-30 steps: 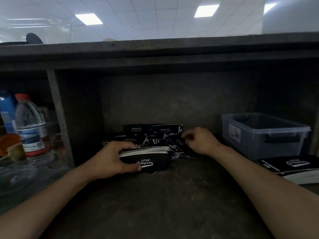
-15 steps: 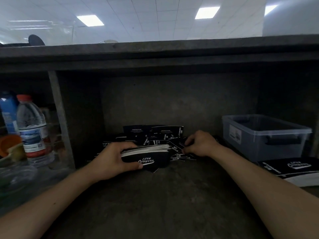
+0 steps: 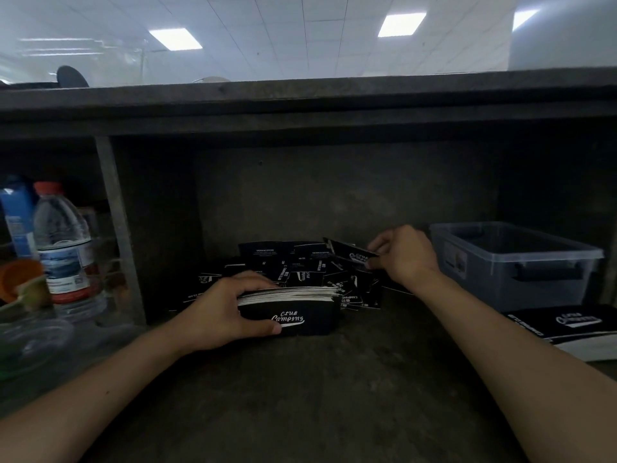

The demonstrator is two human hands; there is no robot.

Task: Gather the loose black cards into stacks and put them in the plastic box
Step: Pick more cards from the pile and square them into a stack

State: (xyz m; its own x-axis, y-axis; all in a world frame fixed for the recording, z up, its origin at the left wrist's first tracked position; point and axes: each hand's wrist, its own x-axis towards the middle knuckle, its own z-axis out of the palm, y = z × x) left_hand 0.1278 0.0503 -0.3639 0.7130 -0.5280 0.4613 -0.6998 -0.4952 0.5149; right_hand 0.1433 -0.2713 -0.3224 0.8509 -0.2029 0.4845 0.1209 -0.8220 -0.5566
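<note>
**A:** Gripping a thick stack of black cards (image 3: 290, 307) low in the centre of the frame, the left hand (image 3: 223, 312) has its thumb laid across the front card and its fingers curled over the top edge. The stack stands on edge on the dark shelf (image 3: 334, 396).

**B:** And the right hand (image 3: 404, 255), right of centre, has a tight pinch grip on a tilted card (image 3: 350, 253), thumb against fingers, held just above the heap. One card or a few, I cannot tell.

**A:** That heap of loose cards (image 3: 300, 269) lies scattered right behind the stack, and some lean upright at the back.

**B:** Over at the right of the frame sits the plastic box (image 3: 521, 265), open on top and near the right hand. What is inside it is too dark to make out.

**A:** In front of the box, lower right, a second pile (image 3: 567, 325) of black cards lies flat.

**B:** Far left, past an upright divider (image 3: 117, 228), a water bottle (image 3: 65, 248) with a red cap stands beside a blue carton (image 3: 16, 222).
</note>
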